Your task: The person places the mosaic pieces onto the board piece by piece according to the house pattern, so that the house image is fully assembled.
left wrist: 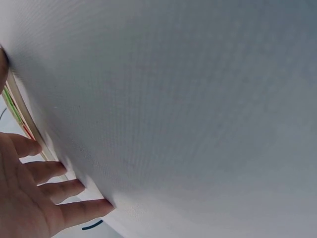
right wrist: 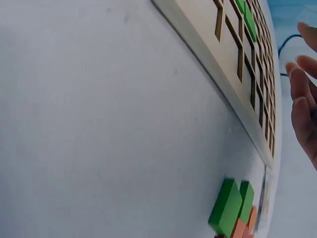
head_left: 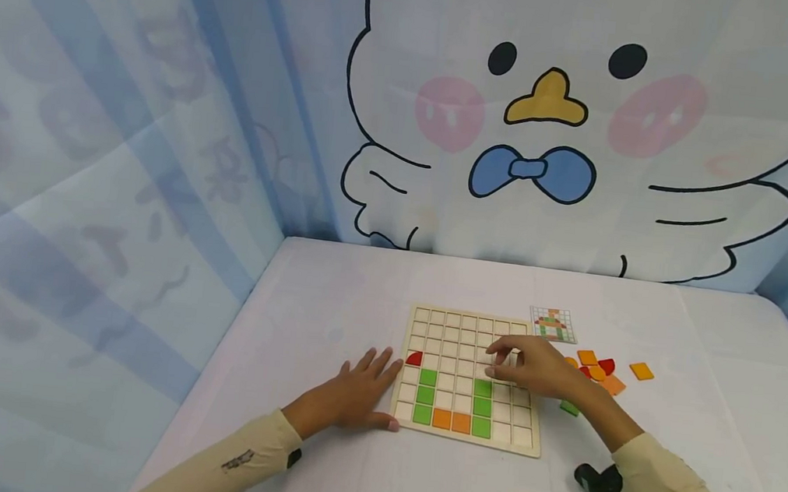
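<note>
A wooden grid board (head_left: 448, 362) lies on the white table. Its lower rows hold green squares (head_left: 426, 396) in two columns, with two orange squares (head_left: 442, 419) between them at the bottom. One red quarter-circle piece (head_left: 415, 358) sits in the leftmost column. My left hand (head_left: 361, 393) lies spread at the board's left edge, thumb and fingertips right at the rim, also visible in the left wrist view. Over the upper right part of the board is my right hand (head_left: 540, 366), its fingers loosely bent, thumb and index finger apart, nothing showing between them.
Right of the board lie loose orange pieces (head_left: 612, 385), red and green ones among them, and a separate orange square (head_left: 642, 371). A printed pattern card (head_left: 553, 325) lies at the board's top right corner. A black rounded object (head_left: 598, 481) is beside the right sleeve.
</note>
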Motion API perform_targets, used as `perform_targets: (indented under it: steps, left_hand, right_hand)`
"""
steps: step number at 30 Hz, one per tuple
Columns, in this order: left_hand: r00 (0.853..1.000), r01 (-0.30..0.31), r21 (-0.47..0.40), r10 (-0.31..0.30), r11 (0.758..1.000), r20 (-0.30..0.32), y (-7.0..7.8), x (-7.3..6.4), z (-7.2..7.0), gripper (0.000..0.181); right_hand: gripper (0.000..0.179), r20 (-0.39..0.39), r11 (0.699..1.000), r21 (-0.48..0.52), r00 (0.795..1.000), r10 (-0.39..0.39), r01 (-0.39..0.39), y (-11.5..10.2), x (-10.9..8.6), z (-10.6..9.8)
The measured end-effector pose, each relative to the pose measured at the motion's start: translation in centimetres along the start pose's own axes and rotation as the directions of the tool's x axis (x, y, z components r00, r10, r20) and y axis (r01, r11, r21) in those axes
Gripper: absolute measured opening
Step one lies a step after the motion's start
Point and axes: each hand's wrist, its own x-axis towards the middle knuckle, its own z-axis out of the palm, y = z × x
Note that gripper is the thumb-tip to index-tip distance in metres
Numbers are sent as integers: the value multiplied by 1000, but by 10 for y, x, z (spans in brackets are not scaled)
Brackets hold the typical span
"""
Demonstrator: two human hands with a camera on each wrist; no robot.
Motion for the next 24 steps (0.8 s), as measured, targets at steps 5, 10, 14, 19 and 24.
perform_targets:
  steps: [5, 10, 14, 19, 24]
  left_hand:
    - [1000, 5, -17, -5, 1000, 4, 1, 1, 0, 100]
    - [1000, 12, -22, -12, 1000, 6, 1, 1, 1, 101]
    - [1000, 7, -14, -7, 1000, -1, 0, 1, 2, 101]
    - [1000, 6, -21, -6, 1000, -2, 0, 1, 2, 101]
    - [1000, 6, -44, -6, 999, -10, 0, 1, 2, 100]
  right_hand:
    - [39, -12, 999, 50, 1000, 17, -17, 15, -20, -19]
    - [43, -34, 995, 51, 996, 87, -85, 31, -36, -38]
    - [43, -51, 988, 31, 987, 151, -150, 45, -50, -53]
    - [44, -79, 967, 35, 963, 256, -254, 63, -67, -70]
    - [44, -118, 951, -27, 945, 304, -309, 83, -83, -85]
